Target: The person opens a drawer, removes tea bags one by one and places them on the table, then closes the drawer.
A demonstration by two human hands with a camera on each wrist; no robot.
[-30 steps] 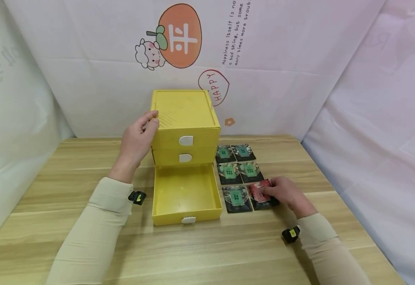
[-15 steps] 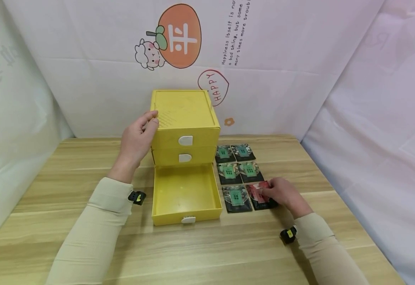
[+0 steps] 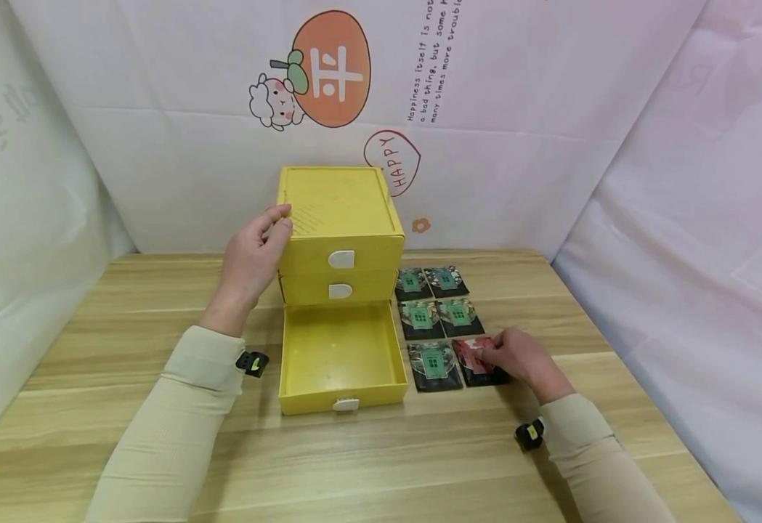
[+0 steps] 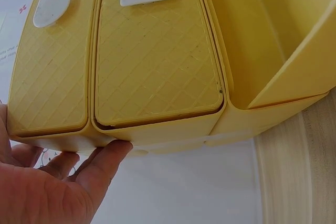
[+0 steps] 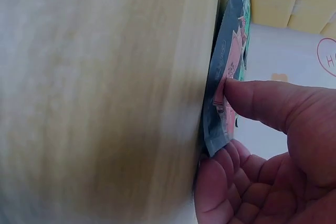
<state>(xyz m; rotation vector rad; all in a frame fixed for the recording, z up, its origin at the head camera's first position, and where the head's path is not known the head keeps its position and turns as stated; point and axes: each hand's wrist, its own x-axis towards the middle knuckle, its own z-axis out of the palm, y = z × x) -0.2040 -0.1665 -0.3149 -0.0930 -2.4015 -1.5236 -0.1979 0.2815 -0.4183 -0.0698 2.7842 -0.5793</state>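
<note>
In the head view, a yellow three-drawer cabinet point(image 3: 341, 203) stands with its bottom drawer point(image 3: 338, 356) pulled out; nothing lies inside that drawer. My left hand point(image 3: 254, 250) rests on the cabinet's left side, fingertips at the top edge. The left wrist view has the thumb point(image 4: 107, 166) against the side wall, below the two shut drawers. My right hand point(image 3: 527, 359) pinches the outer edge of a flat red-and-black sachet point(image 3: 468, 356). In the right wrist view its thumb lies on the printed face of the sachet point(image 5: 223, 77), fingers at the edge, close to the tabletop.
Several flat green-and-black sachets point(image 3: 434, 365) lie in rows right of the cabinet, beside the red one. The wooden table point(image 3: 354, 465) runs back to a printed white cloth point(image 3: 498, 174). White cloth also hangs at both sides.
My right hand has shifted slightly left and lower with the red sachet, which lies squarer beside its green neighbour. My left hand stays on the cabinet.
</note>
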